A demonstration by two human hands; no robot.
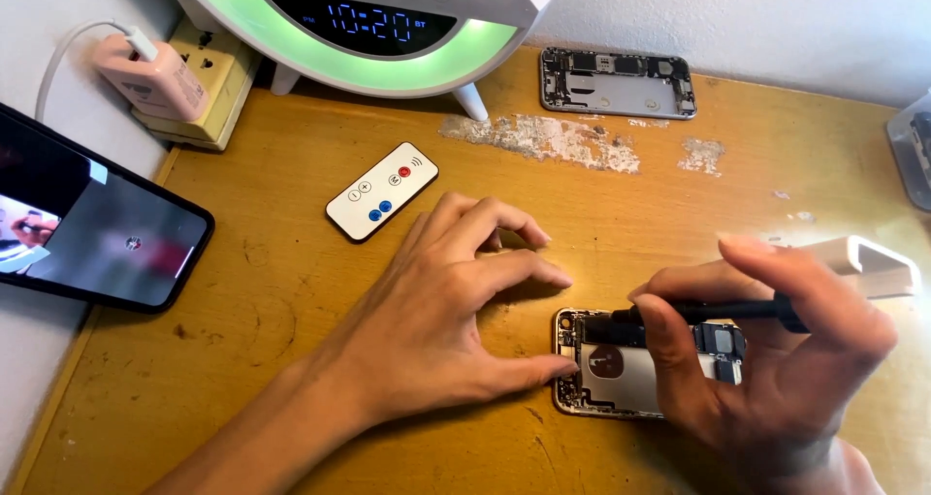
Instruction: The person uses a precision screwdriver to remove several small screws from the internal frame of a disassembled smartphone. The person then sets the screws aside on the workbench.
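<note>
An opened phone chassis [621, 374] with a gold rim lies on the wooden desk [291, 291], its inner parts showing. My left hand [446, 311] rests beside it, fingers spread, the thumb tip touching the chassis' left edge. My right hand [766, 350] grips a thin black tool [722, 311] held level, its tip pointing left over the upper left of the chassis. The right hand's fingers cover the chassis' right part.
A second bare phone chassis [618, 82] lies at the back. A small white remote [381, 191] sits mid-desk. A lit phone [92, 228] leans at the left. A clock lamp [373, 20], a power strip with charger [184, 83] and a small white lamp [873, 262] stand around.
</note>
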